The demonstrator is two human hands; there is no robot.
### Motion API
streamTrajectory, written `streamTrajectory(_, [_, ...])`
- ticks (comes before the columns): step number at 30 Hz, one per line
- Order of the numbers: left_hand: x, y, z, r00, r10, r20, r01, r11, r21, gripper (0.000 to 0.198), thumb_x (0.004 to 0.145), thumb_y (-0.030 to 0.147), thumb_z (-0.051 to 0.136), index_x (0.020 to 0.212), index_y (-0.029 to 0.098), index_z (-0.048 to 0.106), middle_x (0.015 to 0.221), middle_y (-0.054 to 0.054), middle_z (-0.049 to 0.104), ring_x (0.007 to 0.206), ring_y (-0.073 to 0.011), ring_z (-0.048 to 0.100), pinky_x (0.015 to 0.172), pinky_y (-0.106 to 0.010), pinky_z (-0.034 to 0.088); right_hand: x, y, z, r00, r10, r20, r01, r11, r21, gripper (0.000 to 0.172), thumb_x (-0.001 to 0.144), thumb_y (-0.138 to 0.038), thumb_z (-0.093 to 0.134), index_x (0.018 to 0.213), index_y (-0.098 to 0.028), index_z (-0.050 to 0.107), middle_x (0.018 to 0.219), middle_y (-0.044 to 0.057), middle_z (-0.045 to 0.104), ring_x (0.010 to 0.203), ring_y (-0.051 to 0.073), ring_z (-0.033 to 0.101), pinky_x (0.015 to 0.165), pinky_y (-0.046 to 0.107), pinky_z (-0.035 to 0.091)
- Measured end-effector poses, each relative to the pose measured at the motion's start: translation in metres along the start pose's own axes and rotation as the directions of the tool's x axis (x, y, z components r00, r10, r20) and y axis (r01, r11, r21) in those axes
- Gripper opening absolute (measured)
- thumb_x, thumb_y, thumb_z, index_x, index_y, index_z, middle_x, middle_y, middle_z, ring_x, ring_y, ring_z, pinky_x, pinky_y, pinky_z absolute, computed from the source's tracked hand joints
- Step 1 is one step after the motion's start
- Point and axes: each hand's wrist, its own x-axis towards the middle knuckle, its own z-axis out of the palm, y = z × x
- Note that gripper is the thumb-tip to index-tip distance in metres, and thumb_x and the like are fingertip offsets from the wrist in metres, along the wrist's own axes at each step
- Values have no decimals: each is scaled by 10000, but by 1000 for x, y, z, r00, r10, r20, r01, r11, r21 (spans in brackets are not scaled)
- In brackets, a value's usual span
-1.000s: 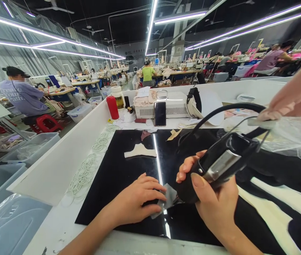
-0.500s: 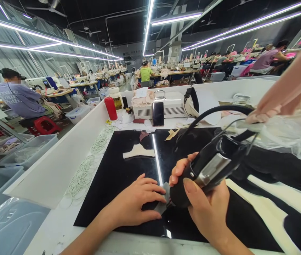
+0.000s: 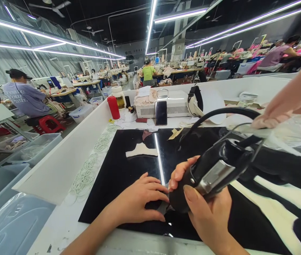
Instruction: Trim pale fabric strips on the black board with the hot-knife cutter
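My right hand is wrapped around a thick black hand-held tool with a shiny metal plate on its side and a black cable arching from its upper end. The tool leans, its rounded lower end down by the glossy black board. My left hand lies palm down on the board, fingers stretched. Its fingertips rest by a small translucent grey piece, close to the tool's lower end, which hides part of it. Ahead of my left hand lies a cream cut fabric piece.
Pale green rings lie along the left wall. At the back stand a red bottle, a white vented box and a phone. Long cream pieces lie on the right. A pink hanging shape fills the upper right.
The view has swung slightly left, so the scene sits a little further right. My left fingertips and the tool's lower end are closer together, covering more of the translucent piece. Both grips look alike.
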Motion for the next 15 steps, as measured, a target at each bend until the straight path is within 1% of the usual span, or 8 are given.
streamTrajectory(4, [0, 0, -1, 1000, 17, 3, -17, 1000, -2, 408, 885, 438, 775, 1266, 327, 679, 1389, -22, 655, 1392, -277, 481, 1244, -587, 141, -1, 0, 1, 1000, 11, -2, -11, 1000, -23, 213, 959, -276, 677, 1136, -296, 561, 924, 6, 617, 674, 151, 639, 592, 309, 567])
streamTrajectory(7, [0, 0, -1, 1000, 27, 3, -27, 1000, 4, 422, 864, 467, 787, 1247, 318, 689, 1406, -28, 643, 1393, -282, 483, 1245, -588, 143, -1, 1, 1, 1000, 19, 6, -19, 1000, -13, 233, 953, -280, 688, 1148, -294, 562, 926, 10, 614, 689, 156, 637, 587, 306, 561])
streamTrajectory(10, [0, -1, -1, 1000, 28, 2, -28, 1000, -5, 441, 855, 480, 791, 1259, 337, 684, 1390, -24, 653, 1390, -288, 485, 1240, -606, 152, -3, 1, 2, 1000, 18, 11, -19, 1000, 13, 273, 942, -311, 702, 1166, -288, 547, 916, 9, 613, 708, 161, 635, 650, 341, 590])
streamTrajectory(12, [1, -2, -1, 1000, 30, -4, -30, 1000, -3, 445, 850, 479, 796, 1257, 338, 684, 1394, -24, 649, 1385, -287, 488, 1239, -613, 156, -5, 1, 4, 999, 13, 35, -14, 1000, 14, 298, 948, -310, 691, 1193, -286, 524, 918, 8, 612, 725, 168, 643, 704, 375, 608])
streamTrajectory(15, [1, -1, -1, 999, 33, -3, -33, 999, 12, 443, 835, 476, 811, 1237, 330, 695, 1407, -36, 638, 1395, -303, 480, 1241, -616, 157, -7, 1, 8, 998, 2, 56, 0, 1000, -31, 263, 965, -262, 654, 1188, -287, 517, 934, 12, 615, 747, 182, 663, 725, 392, 615])
